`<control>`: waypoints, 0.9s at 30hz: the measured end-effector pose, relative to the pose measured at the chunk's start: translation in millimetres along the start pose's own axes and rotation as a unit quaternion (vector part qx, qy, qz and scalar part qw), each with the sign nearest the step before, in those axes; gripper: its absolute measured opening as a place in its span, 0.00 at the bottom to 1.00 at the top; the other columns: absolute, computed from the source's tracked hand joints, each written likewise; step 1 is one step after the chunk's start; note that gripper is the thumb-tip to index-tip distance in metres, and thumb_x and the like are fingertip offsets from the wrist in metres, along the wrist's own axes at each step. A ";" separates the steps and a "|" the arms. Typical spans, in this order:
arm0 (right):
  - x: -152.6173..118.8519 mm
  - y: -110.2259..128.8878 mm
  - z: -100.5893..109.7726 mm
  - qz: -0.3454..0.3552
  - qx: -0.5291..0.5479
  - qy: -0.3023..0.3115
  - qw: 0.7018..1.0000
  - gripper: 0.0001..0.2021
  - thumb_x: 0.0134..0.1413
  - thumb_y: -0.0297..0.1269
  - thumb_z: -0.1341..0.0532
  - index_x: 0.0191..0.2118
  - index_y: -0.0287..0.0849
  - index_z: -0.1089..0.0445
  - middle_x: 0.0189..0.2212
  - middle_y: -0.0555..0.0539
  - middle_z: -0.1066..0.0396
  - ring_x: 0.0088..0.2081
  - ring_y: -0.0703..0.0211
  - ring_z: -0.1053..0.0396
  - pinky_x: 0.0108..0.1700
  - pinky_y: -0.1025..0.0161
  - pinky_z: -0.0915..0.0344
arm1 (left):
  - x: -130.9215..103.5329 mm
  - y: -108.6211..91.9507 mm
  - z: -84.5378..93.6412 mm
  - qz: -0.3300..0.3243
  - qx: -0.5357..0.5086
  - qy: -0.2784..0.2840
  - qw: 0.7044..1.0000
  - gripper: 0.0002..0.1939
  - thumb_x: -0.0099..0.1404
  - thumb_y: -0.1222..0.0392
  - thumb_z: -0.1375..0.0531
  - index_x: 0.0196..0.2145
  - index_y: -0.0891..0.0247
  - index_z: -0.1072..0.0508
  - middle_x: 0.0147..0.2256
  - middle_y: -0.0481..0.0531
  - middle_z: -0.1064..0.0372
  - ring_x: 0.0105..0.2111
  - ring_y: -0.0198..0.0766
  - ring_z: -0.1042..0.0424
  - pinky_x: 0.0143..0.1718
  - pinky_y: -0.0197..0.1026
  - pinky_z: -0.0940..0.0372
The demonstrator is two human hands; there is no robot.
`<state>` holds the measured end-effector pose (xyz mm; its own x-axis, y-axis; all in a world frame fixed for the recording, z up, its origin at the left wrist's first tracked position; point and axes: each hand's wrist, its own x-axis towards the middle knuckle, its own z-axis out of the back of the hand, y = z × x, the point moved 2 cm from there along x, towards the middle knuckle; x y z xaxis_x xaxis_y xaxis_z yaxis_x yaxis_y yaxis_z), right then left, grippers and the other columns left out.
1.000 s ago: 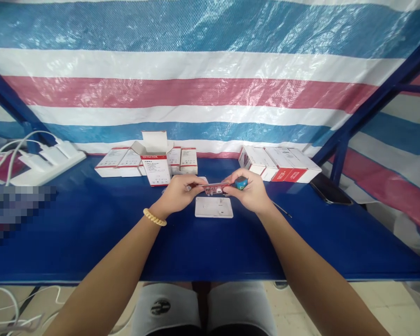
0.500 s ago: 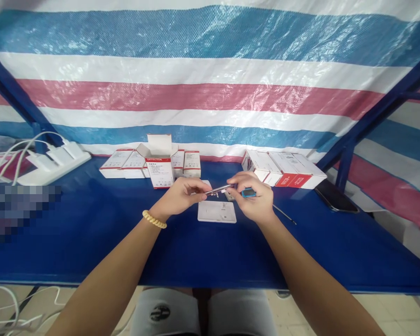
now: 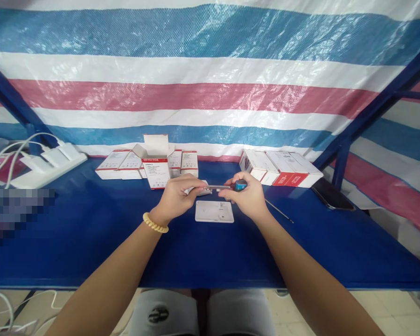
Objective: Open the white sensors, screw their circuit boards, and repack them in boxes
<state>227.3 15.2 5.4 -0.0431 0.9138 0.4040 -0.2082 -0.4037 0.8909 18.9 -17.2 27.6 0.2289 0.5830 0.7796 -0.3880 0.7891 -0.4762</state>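
Note:
A thin flat panel (image 3: 218, 187), seen edge-on, is held level between both hands above the table. My left hand (image 3: 178, 194) pinches its left end between thumb and fingers. The right end is gripped by the fingertips of my right hand (image 3: 247, 192), which also has a screwdriver with a blue handle (image 3: 241, 185) tucked in it; its shaft points down to the right. Beneath the panel a white rectangular plastic cover (image 3: 214, 212) lies on the blue table. Another white piece (image 3: 205, 192) is partly hidden behind my left fingers.
An open white-and-red box (image 3: 155, 173) stands at the back left, with more small boxes (image 3: 114, 164) around it. Several boxes (image 3: 290, 170) lie at the back right beside a black phone (image 3: 331, 194). A white power strip (image 3: 51, 170) with plugs sits far left.
The panel, tilted before, is now level. My right hand has moved slightly left and turned, showing the blue handle higher up. The whole view has shifted a little.

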 end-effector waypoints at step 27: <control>-0.9 21.7 16.0 -0.008 0.162 0.145 0.976 0.23 0.37 0.41 0.25 0.30 0.47 0.42 0.37 0.49 0.21 0.37 0.54 0.22 0.40 0.53 0.24 | 2.2 -8.6 3.5 0.014 0.006 0.208 0.978 0.25 0.54 0.61 0.28 0.51 0.59 0.24 0.45 0.56 0.23 0.43 0.45 0.24 0.43 0.45 0.26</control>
<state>238.5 5.0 27.7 -0.3265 0.8759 0.3554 0.1070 -0.3393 0.9346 19.6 -23.4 34.8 0.5607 0.6347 0.5317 -0.4095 0.7707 -0.4882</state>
